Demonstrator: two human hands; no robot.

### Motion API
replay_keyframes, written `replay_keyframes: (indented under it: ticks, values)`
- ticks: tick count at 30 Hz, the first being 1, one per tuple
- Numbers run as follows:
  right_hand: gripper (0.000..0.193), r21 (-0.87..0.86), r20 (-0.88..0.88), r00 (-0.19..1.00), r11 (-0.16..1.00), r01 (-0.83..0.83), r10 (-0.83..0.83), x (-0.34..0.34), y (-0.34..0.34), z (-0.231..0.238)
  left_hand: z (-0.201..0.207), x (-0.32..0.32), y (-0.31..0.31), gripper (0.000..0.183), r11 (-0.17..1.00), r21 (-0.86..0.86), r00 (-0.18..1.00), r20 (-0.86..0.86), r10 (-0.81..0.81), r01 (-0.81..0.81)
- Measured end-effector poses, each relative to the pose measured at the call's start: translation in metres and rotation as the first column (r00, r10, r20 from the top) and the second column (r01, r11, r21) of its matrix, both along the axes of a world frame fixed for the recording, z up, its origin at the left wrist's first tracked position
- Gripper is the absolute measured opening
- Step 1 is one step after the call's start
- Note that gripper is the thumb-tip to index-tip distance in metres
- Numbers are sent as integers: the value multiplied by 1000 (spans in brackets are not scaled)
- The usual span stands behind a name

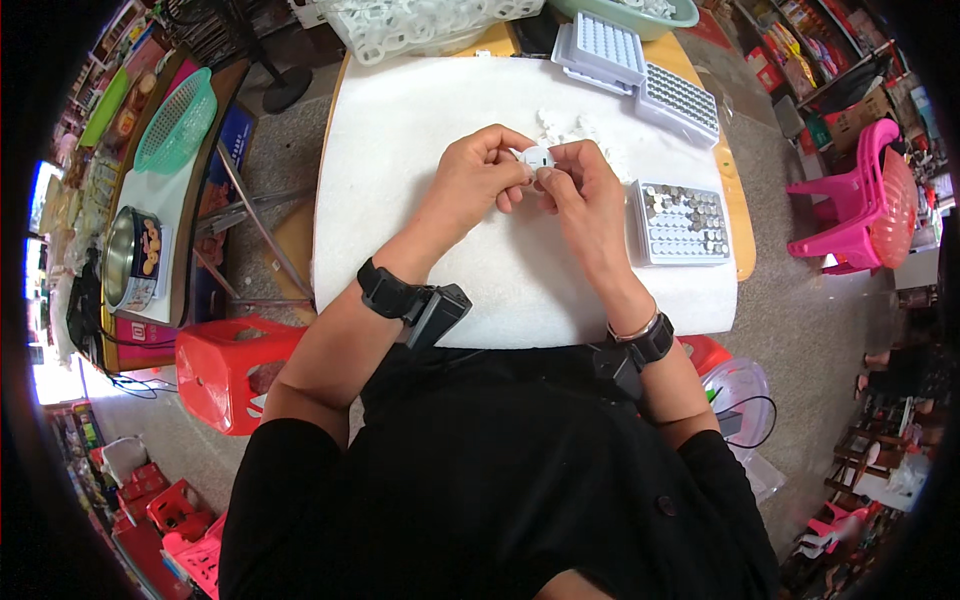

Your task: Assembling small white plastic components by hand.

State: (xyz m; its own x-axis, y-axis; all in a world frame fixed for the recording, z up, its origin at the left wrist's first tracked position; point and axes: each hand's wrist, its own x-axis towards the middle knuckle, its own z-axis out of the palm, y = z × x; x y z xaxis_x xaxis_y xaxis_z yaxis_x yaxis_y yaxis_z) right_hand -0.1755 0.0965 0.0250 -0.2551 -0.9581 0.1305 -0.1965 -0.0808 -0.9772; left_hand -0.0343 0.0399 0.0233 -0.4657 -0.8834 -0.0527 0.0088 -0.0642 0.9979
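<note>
Above the white-covered table [400,290], both my hands meet around a small round white plastic piece [540,156] with a dark slot in it. My left hand [478,178] pinches its left side between thumb and fingers. On the other side, the thumb and fingers of my right hand [588,190] grip it too. The fingertips hide part of its edge. Just beyond my hands lies a loose scatter of small white pieces [572,126]. Right of my right hand sits a white tray [684,262], partly filled with small silvery round pieces [708,212].
Stacked white trays [605,48] and a tray of dark-holed rows [680,98] stand far right. A clear bin [400,48] of white ring-like parts and a pale green bowl [686,14] sit at the far edge. A red stool [215,375] is at left, pink chairs [858,200] at right.
</note>
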Motion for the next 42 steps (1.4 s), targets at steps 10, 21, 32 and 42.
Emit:
replay_keyframes:
  ticks: [10,21,32,42]
  values:
    - [12,-85,-40,998,995,44,-48,-9,-3,-19,9,-9,6,21,1000,-4,999,44,-9,10]
    - [16,-213,-72,997,977,-8,-7,-1,-1,-19,1,-5,1,15,993,13,988,109,112,-114]
    - [15,96,-496,831,967,-234,250,-37,20,31,5,4,6,24,993,77,996,3,-86,85]
    - [42,-248,-67,996,968,34,-53,-104,-88,96,6,2,4,22,985,85,985,67,-158,152]
